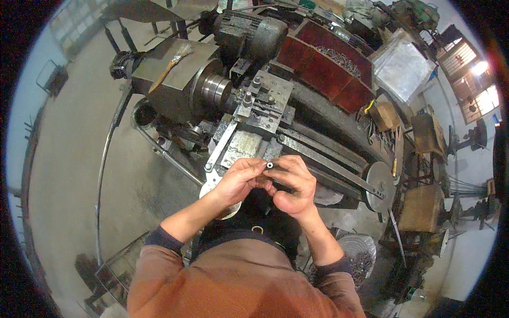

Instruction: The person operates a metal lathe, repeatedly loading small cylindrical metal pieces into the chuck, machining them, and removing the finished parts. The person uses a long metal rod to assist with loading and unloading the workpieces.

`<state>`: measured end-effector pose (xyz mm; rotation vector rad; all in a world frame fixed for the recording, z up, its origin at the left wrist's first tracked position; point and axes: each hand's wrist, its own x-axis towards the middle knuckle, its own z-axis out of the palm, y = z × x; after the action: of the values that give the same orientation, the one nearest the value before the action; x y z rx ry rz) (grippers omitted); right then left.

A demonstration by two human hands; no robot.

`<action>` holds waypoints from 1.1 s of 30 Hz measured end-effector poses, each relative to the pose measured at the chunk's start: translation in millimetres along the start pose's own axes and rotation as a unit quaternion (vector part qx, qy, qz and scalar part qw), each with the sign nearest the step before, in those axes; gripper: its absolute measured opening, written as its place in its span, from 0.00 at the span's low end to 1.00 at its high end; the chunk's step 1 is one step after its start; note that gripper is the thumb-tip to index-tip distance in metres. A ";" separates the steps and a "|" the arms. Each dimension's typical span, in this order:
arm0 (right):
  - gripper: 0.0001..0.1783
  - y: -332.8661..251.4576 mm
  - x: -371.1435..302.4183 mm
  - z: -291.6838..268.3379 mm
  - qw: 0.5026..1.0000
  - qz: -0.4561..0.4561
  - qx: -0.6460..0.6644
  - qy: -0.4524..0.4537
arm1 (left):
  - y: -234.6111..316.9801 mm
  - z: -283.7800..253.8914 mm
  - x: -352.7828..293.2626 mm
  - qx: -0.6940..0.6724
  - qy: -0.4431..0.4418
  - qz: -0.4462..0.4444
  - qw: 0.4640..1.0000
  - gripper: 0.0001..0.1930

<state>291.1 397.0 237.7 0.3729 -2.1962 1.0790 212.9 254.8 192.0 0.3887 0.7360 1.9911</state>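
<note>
Fingertips of both hands meet around a small round metal piece (pixel 270 165), whose pale ring-shaped end with a dark centre shows at the top. The left hand (pixel 239 181) pinches it from the left with thumb and forefinger; the right hand (pixel 292 184) has its fingers curled against it from the right, though how much of the grip each takes is hidden. The piece sits just in front of the wearer's body, above the near edge of a grey, oil-stained metal lathe.

Beyond the hands stands a dark steel tool post (pixel 260 103) with upright bolts. To its left, a shiny stepped metal cylinder (pixel 214 91) juts from a boxy grey headstock (pixel 180 87), on top of which lies a pale-bristled brush with a wooden handle (pixel 170 68). At the far side is a dark ribbed motor (pixel 257 36); to the right of it, a long dark-red metal tray (pixel 313 63) holds a heap of small grey metal parts (pixel 339 58). A long flat steel bar (pixel 328 163) runs rightward to a round grey disc (pixel 380 185). Near right, a round shallow container (pixel 356 243) holds more small pieces.
</note>
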 end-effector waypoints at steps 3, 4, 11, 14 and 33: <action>0.16 3.5 -1.4 -0.1 1.000 -0.016 -0.007 0.000 | 0.5 -1.0 0.3 0.017 -0.002 -0.005 1.000 0.14; 0.16 2.9 -1.0 -0.6 1.000 -0.023 -0.012 -0.002 | 0.7 -1.3 0.0 0.023 -0.003 -0.008 1.000 0.15; 0.16 0.3 -0.9 0.4 0.997 -0.058 -0.052 -0.016 | 3.7 2.2 -3.3 0.079 0.010 -0.013 0.997 0.15; 0.17 0.2 -2.3 1.8 0.997 -0.060 -0.054 -0.018 | 6.0 4.4 -5.3 0.123 0.011 -0.015 0.992 0.14; 0.28 85.5 110.3 -137.6 0.894 -0.005 -0.439 0.089 | 59.8 -29.3 -40.3 0.268 0.161 0.056 0.948 0.12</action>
<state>224.7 561.2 321.6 -0.1216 -2.2450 0.0275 177.1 187.8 208.7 0.4297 1.5046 1.9596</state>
